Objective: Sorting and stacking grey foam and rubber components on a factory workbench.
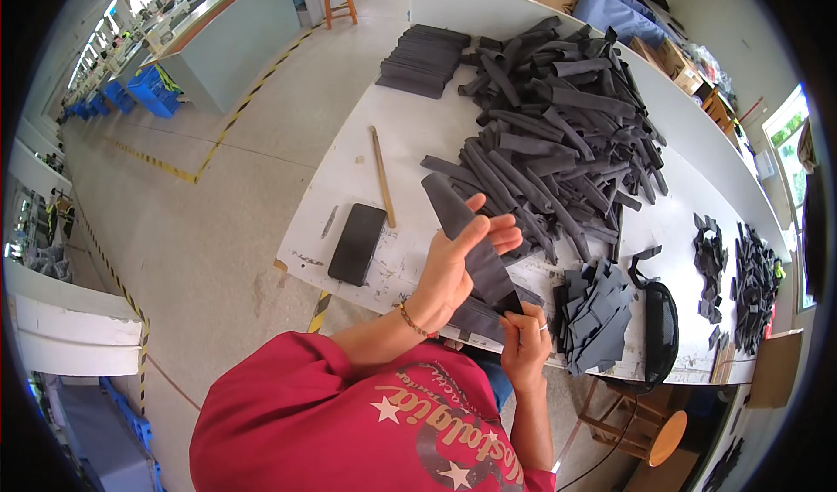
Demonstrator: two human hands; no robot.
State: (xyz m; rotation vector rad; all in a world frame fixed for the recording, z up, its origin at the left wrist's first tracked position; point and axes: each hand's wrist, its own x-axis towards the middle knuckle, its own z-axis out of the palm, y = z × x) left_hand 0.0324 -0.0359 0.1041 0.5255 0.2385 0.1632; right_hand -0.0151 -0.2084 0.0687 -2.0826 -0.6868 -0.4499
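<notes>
Head view: A dark grey fabric strip (494,274) is held aslant by both hands, over the bench (418,121) near its front edge.
Left hand (449,268): The strip is gripped between thumb and fingers, with the fingertips extended past the strip's right edge.
Right hand (526,345): The strip's lower end is pinched between thumb and fingers.
Front edge: Flat dark pieces (478,319) are seen beneath the strip; farther right, a fanned stack (595,313) is set beside a black oblong case (660,333), whose lower end reaches the edge.
Left edge: A black phone (357,243) and a wooden stick (382,178) are laid near it.
Open room: White surface is shown between the stick and the large pile (558,126), and between the case and two smaller heaps (709,269).
Far edge: Movement is bounded by an upright board (462,3).
</notes>
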